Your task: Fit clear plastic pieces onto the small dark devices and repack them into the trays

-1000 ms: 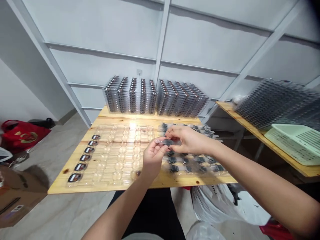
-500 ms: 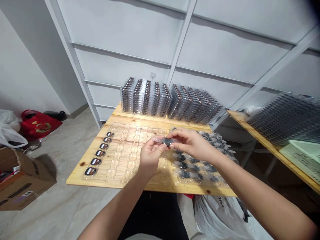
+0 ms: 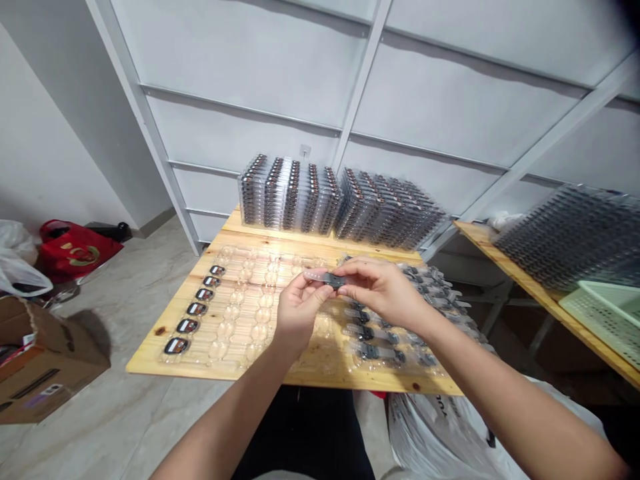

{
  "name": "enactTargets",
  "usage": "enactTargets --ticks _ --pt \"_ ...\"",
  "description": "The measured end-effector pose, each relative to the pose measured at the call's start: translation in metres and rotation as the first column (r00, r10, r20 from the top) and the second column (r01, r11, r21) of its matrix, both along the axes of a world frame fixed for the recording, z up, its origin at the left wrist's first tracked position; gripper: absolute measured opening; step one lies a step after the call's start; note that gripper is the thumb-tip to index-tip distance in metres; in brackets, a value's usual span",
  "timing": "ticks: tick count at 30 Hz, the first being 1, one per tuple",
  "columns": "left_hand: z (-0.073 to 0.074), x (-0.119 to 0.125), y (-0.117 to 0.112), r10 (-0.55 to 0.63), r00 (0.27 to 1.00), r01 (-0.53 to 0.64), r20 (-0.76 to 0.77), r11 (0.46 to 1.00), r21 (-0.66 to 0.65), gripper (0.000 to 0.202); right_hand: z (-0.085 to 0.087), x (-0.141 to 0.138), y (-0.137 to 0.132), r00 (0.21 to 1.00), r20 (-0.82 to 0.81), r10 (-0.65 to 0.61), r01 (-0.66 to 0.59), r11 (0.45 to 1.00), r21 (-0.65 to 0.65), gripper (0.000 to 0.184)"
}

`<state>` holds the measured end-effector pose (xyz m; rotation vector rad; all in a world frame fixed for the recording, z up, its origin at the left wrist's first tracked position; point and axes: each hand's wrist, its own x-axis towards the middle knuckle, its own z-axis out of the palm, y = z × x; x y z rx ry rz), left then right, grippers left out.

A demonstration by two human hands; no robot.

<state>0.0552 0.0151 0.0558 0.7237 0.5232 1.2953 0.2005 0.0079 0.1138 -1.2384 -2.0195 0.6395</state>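
Between my two hands, above the middle of the table, is a small dark watch-like piece (image 3: 334, 281) with a pale translucent strip at its left end. My left hand (image 3: 299, 303) pinches its left side with thumb and fingers. At its right end, the fingertips of my right hand (image 3: 383, 287) are closed on it. Left of my hands lies a clear plastic tray (image 3: 231, 313), with one column of black pieces with white-and-orange faces (image 3: 187, 326) along its left side. Under my right hand a second tray holds many dark pieces with grey strips (image 3: 377, 353), partly hidden by my arm.
Tall stacks of filled clear trays (image 3: 290, 197) stand at the wooden table's (image 3: 145, 363) back edge. On a side table to the right are more stacked trays (image 3: 565, 233) and a pale green basket (image 3: 600, 313). A cardboard box (image 3: 55, 373) and red bag (image 3: 77, 250) sit on the floor.
Both hands keep hold of the dark piece in almost the same place. Its pale strip shows slightly more clearly above my left fingers. The view has shifted slightly.
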Motion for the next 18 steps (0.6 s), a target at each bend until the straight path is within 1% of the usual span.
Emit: enactTargets --ticks 3,5,8,13,18 --pt "-0.001 0.001 0.0 -0.014 1.0 0.014 0.009 1.0 0.017 0.028 -0.001 0.003 0.0 0.999 -0.051 -0.001 -0.001 0.999 -0.053 0.021" --pt "-0.001 0.003 0.0 -0.002 1.0 0.002 0.001 1.0 0.021 0.027 -0.001 0.005 -0.001 0.998 -0.063 -0.002 -0.002 0.998 -0.061 0.022" --pt "0.0 0.005 0.0 0.02 1.0 -0.02 -0.003 1.0 0.01 0.025 0.001 0.007 -0.002 0.999 -0.035 -0.006 0.004 0.998 -0.058 0.023" --pt "0.005 0.006 -0.001 0.018 1.0 -0.018 0.015 0.999 -0.028 0.027 0.012 0.007 -0.003 0.997 0.06 0.04 -0.038 0.999 -0.038 0.02" --pt "0.007 0.005 -0.001 0.004 0.999 -0.002 0.035 0.999 -0.049 0.033 0.016 0.006 0.0 0.999 0.021 0.046 -0.045 0.997 -0.065 0.018"
